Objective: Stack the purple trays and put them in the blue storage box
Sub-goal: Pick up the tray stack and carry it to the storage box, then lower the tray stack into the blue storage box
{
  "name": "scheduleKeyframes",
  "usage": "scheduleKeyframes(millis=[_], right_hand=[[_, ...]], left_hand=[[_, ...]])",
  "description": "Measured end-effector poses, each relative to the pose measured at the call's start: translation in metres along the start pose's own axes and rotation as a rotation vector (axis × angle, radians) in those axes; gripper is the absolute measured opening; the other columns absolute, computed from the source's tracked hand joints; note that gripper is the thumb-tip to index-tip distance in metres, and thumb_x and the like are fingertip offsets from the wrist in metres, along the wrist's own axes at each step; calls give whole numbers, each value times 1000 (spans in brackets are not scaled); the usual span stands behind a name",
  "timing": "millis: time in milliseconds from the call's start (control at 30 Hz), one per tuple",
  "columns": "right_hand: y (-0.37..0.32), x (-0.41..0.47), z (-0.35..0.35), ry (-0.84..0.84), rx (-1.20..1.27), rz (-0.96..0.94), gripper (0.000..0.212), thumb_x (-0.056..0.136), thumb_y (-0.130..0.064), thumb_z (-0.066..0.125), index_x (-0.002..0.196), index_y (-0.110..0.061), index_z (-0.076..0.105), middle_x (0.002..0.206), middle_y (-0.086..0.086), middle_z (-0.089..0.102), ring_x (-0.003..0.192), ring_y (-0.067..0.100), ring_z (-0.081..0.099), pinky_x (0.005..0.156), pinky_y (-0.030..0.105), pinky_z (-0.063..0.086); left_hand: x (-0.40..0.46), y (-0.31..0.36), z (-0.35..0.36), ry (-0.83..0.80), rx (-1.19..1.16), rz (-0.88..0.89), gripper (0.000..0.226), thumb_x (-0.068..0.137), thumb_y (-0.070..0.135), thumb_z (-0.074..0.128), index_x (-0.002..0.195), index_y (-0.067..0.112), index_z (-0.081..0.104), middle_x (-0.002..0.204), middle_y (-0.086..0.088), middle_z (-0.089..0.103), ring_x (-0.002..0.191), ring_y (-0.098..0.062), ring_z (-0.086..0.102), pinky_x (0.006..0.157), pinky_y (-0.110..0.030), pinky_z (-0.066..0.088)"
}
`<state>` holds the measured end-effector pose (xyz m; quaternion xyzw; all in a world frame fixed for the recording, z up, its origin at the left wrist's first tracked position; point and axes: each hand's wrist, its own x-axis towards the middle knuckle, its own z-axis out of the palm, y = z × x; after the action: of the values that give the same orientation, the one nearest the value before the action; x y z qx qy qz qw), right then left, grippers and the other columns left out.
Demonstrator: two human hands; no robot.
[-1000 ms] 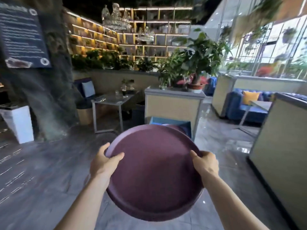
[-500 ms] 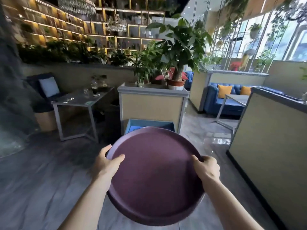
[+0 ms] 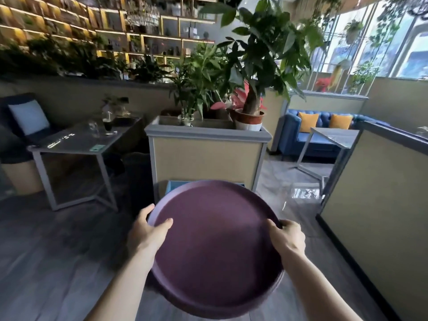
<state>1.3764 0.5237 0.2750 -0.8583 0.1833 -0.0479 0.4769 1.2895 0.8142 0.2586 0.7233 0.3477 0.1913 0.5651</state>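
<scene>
purple tray held in front of the planter

purple tray [image 3: 215, 246], round and rimmed, sits in both our hands above the floor [image 3: 58, 262]. our left hand [image 3: 146, 235] clasps its left rim, thumb lying on the inside; our right hand [image 3: 287, 239] wraps its right rim. whether more trays are stacked under it we cannot tell. just past its far edge, the blue storage box [image 3: 170, 186] peeks out at the foot of the planter [image 3: 206, 156].

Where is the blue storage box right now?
Head view, centre: the blue storage box sits on the floor against the beige planter cabinet, mostly hidden behind the round purple tray.
</scene>
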Motion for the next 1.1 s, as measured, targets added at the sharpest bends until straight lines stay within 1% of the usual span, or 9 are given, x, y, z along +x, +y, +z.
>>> scheduleKeyframes(millis=[200, 333, 433, 667, 767, 867, 933, 1033, 1100], right_hand=[[-17, 91, 59, -10, -10, 34, 28, 75, -41, 65, 75, -13, 70, 67, 4, 66, 78, 35, 63, 77, 35, 51], [-27, 168, 98, -13, -22, 52, 27, 75, -40, 64, 80, -15, 73, 79, 10, 70, 86, 36, 65, 83, 37, 52], [-39, 229, 126, -34, -42, 82, 28, 76, -38, 64, 94, -19, 75, 94, 12, 73, 94, 37, 65, 85, 36, 49], [-50, 322, 187, -104, -95, 104, 32, 78, -36, 62, 103, -20, 73, 104, 10, 74, 101, 36, 65, 92, 39, 50], [-43, 344, 210, -136, -146, 125, 33, 78, -35, 62, 106, -21, 72, 104, 11, 74, 101, 36, 65, 91, 39, 50], [-30, 362, 235, -155, -219, 106, 30, 79, -32, 62, 104, -20, 73, 104, 10, 74, 102, 35, 64, 88, 36, 48], [-17, 369, 252, -159, -259, 117, 29, 80, -31, 62, 105, -20, 72, 105, 9, 74, 103, 34, 64, 87, 35, 48], [9, 376, 278, -166, -327, 154, 31, 81, -30, 62, 111, -22, 69, 108, 11, 72, 102, 35, 64, 88, 36, 48], [26, 378, 294, -176, -372, 169, 32, 82, -28, 62, 113, -22, 67, 108, 14, 71, 101, 37, 63, 87, 37, 49]], left_hand=[[87, 6, 64, -4, 31, -13, 65, 74, 40, 77, 133, 46, 49, 132, 2, 61, 103, -29, 65, 92, -46, 53], [152, 12, 116, 6, 49, -24, 63, 77, 38, 76, 133, 44, 49, 132, 2, 60, 103, -29, 64, 93, -45, 52], [199, 19, 155, 52, 96, -37, 59, 78, 35, 76, 132, 42, 51, 132, 2, 61, 94, -25, 59, 84, -37, 49], [286, 7, 219, 96, 225, -124, 65, 77, 32, 78, 137, 23, 54, 134, -7, 63, 115, -34, 63, 92, -40, 49], [310, -10, 235, 98, 259, -177, 49, 77, 29, 78, 121, 13, 64, 116, -11, 71, 105, -36, 66, 79, -34, 44], [332, -31, 248, 67, 317, -236, 29, 76, 26, 78, 101, 17, 67, 91, -5, 67, 98, -37, 67, 77, -35, 46], [345, -48, 256, 49, 365, -251, 20, 77, 23, 78, 90, 20, 63, 87, -8, 70, 93, -38, 68, 77, -38, 49], [363, -79, 268, 36, 429, -282, 37, 80, 23, 76, 114, 10, 66, 110, -18, 72, 102, -39, 66, 80, -38, 45], [372, -99, 273, 26, 473, -297, 43, 83, 26, 74, 122, 11, 64, 114, -16, 72, 104, -39, 66, 78, -38, 44]])
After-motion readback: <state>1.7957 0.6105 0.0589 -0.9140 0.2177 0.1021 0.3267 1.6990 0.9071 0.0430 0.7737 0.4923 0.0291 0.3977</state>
